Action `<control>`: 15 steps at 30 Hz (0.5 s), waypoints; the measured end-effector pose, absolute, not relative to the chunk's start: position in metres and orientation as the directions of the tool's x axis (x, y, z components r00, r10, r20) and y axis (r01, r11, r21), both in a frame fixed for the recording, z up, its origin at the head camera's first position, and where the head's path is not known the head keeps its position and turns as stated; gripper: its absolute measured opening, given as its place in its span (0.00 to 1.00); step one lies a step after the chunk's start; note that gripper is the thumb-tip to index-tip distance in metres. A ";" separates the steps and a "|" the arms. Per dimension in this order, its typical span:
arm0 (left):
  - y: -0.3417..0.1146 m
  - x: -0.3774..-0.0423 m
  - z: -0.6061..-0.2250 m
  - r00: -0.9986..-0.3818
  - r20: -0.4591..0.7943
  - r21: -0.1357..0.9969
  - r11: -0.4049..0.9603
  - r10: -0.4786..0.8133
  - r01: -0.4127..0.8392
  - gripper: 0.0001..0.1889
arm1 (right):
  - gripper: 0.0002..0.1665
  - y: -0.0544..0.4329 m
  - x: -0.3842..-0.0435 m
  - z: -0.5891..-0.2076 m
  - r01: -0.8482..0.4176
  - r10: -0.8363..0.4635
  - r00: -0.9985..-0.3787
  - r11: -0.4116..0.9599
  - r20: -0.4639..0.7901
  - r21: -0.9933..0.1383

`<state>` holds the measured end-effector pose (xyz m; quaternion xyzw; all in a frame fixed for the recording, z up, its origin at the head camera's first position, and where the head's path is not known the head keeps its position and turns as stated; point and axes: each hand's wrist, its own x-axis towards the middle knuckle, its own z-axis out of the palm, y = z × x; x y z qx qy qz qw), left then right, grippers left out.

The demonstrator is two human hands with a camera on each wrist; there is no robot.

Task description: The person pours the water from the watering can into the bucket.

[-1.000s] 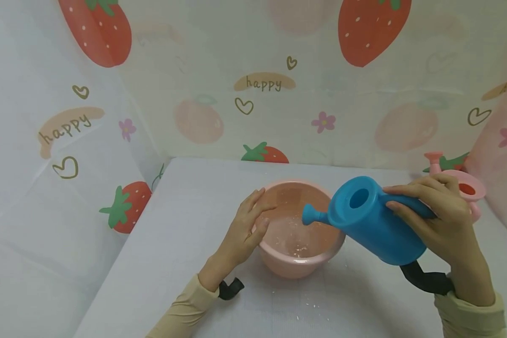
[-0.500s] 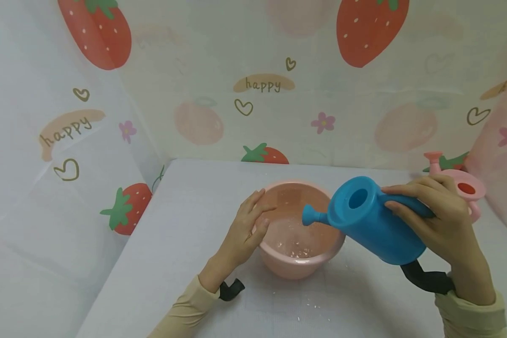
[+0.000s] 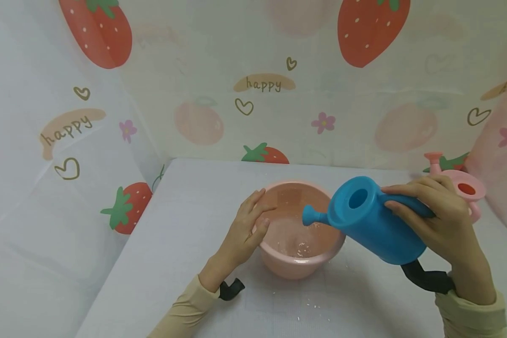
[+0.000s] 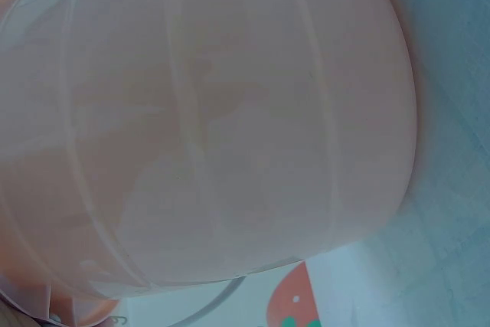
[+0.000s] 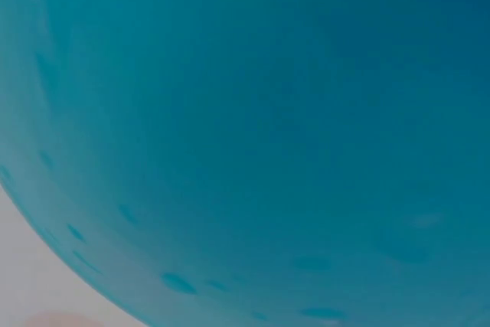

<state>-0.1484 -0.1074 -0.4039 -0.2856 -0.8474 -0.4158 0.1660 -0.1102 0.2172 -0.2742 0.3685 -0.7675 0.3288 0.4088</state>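
Note:
In the head view my right hand (image 3: pixel 441 218) grips the handle of a blue watering can (image 3: pixel 384 230). The can tilts left, its spout over a pink basin (image 3: pixel 293 270). Some clear water (image 3: pixel 293 239) lies in the basin, with bright ripples below the spout. At the left rim, my left hand (image 3: pixel 241 232) holds the basin, fingers reaching over the edge. The basin's outer wall (image 4: pixel 214 128) fills most of the left wrist view. Only the wet blue surface of the watering can (image 5: pixel 268 151) shows large in the right wrist view; the hand is hidden there.
A pink watering can (image 3: pixel 469 183) stands behind my right hand, partly hidden by it. White cloth covers the table (image 3: pixel 186 202), with water drops (image 3: pixel 312 305) in front of the basin. Printed curtains (image 3: pixel 219 56) close off the back and sides.
The ripples in the basin shift from frame to frame. Both hands, the blue watering can and the basin keep practically the same places.

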 end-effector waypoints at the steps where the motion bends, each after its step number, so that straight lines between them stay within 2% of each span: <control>1: -0.107 -0.148 -0.404 -0.781 0.520 0.610 0.491 0.346 0.623 0.17 | 0.34 0.218 -0.111 -0.274 -0.835 -0.298 -0.394 0.511 0.870 -0.203; 15: -0.107 -0.148 -0.403 -0.783 0.521 0.612 0.491 0.341 0.621 0.17 | 0.33 0.218 -0.113 -0.273 -0.837 -0.308 -0.392 0.510 0.867 -0.197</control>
